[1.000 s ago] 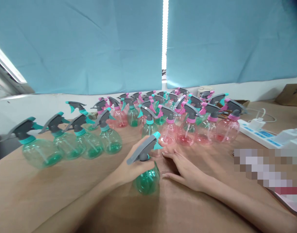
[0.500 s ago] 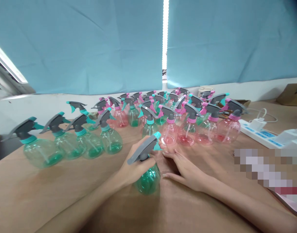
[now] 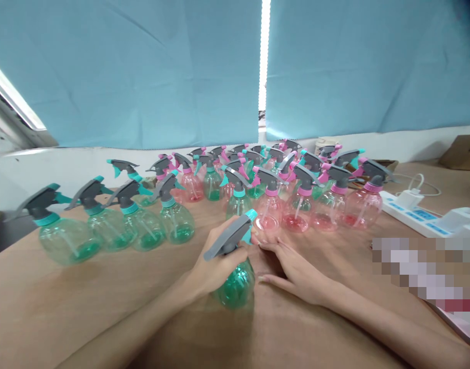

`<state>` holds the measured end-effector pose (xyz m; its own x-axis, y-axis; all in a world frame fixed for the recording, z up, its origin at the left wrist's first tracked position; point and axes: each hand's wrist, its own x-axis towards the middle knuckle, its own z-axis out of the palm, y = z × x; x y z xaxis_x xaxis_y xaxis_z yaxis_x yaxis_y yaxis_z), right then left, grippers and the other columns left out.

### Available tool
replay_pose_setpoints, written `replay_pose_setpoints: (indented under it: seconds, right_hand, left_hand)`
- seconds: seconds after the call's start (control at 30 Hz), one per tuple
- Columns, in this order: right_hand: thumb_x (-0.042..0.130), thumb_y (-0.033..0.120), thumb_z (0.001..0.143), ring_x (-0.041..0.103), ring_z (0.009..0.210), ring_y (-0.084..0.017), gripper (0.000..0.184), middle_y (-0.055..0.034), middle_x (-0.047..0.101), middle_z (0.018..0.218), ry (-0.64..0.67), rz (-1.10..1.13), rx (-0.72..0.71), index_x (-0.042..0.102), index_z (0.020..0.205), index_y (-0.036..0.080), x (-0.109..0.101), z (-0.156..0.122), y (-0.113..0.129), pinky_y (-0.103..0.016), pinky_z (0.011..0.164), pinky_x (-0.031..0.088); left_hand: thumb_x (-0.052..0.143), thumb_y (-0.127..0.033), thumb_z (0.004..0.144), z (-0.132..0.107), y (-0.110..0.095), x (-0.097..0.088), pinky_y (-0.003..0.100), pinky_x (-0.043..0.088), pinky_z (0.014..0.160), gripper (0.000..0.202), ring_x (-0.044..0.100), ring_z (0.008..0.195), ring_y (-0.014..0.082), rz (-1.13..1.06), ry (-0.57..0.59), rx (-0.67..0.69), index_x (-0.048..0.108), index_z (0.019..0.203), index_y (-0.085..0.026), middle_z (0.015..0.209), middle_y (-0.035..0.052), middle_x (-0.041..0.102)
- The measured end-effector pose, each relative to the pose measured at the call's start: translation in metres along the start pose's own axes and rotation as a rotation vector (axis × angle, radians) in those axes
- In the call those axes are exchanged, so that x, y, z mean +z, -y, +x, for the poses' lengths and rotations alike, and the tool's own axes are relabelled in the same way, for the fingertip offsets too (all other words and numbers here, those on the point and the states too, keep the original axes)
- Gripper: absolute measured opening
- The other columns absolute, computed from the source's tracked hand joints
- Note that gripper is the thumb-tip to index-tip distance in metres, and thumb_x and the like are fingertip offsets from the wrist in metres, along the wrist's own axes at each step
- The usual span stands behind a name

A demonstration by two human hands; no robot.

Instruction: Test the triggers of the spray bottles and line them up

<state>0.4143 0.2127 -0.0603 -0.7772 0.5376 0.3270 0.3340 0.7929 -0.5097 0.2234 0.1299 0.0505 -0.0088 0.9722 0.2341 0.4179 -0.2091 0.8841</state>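
In the head view, my left hand (image 3: 218,260) is closed around the neck of a green spray bottle (image 3: 237,287). The bottle stands on the table with its grey and turquoise spray head (image 3: 231,236) leaning to the right above my thumb. Just right of it, my right hand (image 3: 292,271) is palm down near the tabletop, fingers stretched forward and thumb apart, holding nothing. Its fingertips are close to the nozzle side of the bottle and to a pink spray bottle (image 3: 268,211) behind. Whether those fingertips touch anything cannot be made out.
Several green spray bottles (image 3: 177,223) line the left; pink and green ones crowd the back, with a pink bottle (image 3: 363,207) at the right end. A white power strip (image 3: 415,215) with plugs and a blurred-out flat item (image 3: 423,277) lie at right. Blue curtains (image 3: 161,77) hang behind.
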Motion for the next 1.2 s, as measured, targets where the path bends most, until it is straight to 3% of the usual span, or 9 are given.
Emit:
replay_pose_setpoints:
  seconds: [0.17,0.37,0.57,0.83,1.0,1.2]
  right_hand:
    - [0.059,0.054,0.085,0.051,0.122,-0.033,0.064,-0.0157,0.056,0.129,0.011,-0.002,0.013,0.039,0.136,0.021,0.0005,0.0,-0.002,-0.056,0.103,0.038]
    - [0.059,0.054,0.086,0.052,0.12,-0.033,0.066,-0.0161,0.056,0.128,0.014,0.008,-0.016,0.035,0.138,0.021,0.0008,0.0,-0.004,-0.055,0.102,0.039]
    - [0.057,0.054,0.087,0.051,0.121,-0.033,0.066,-0.0174,0.056,0.129,0.017,-0.012,-0.01,0.035,0.137,0.019,0.0004,-0.0001,-0.0027,-0.056,0.104,0.037]
    - [0.058,0.053,0.087,0.051,0.121,-0.034,0.063,-0.0165,0.056,0.129,-0.004,-0.008,-0.005,0.037,0.137,0.021,0.0005,-0.0011,-0.0024,-0.056,0.101,0.04]
    - [0.058,0.053,0.087,0.051,0.121,-0.033,0.064,-0.017,0.055,0.13,0.009,-0.008,0.011,0.037,0.137,0.019,-0.0003,-0.0009,-0.001,-0.054,0.1,0.041]
    - [0.057,0.052,0.087,0.05,0.123,-0.032,0.063,-0.0173,0.054,0.132,0.019,-0.019,0.015,0.037,0.136,0.018,-0.0011,-0.0007,0.0006,-0.054,0.102,0.041]
  left_hand:
    - [0.052,-0.015,0.067,0.0004,0.0007,0.0003,0.031,0.041,0.067,0.01,0.054,0.073,0.0182,-0.038,0.012,-0.01,0.056,0.076,-0.02,0.07,-0.0015,0.054]
    - [0.05,-0.017,0.065,0.0009,-0.0011,-0.0014,0.029,0.031,0.056,0.008,0.04,0.059,0.0146,0.019,-0.01,-0.008,0.045,0.068,-0.023,0.061,-0.0046,0.038]
    - [0.05,-0.018,0.067,-0.0017,0.0011,-0.0008,0.028,0.027,0.054,0.011,0.032,0.056,0.0129,-0.006,-0.003,-0.001,0.047,0.075,-0.024,0.061,-0.0053,0.032]
    - [0.053,-0.018,0.07,-0.0027,0.0021,-0.0018,0.027,0.037,0.051,0.035,0.044,0.054,0.013,-0.04,0.012,-0.067,0.057,0.104,-0.024,0.062,-0.0052,0.047]
    - [0.055,-0.019,0.071,-0.002,0.003,-0.0023,0.026,0.039,0.053,0.032,0.047,0.056,0.0128,-0.078,0.08,-0.055,0.059,0.103,-0.023,0.069,-0.0038,0.054]
    - [0.059,-0.018,0.071,-0.0081,0.0057,-0.0024,0.029,0.048,0.063,0.061,0.057,0.072,0.0167,-0.124,0.007,-0.116,0.048,0.129,-0.03,0.094,-0.0002,0.064]
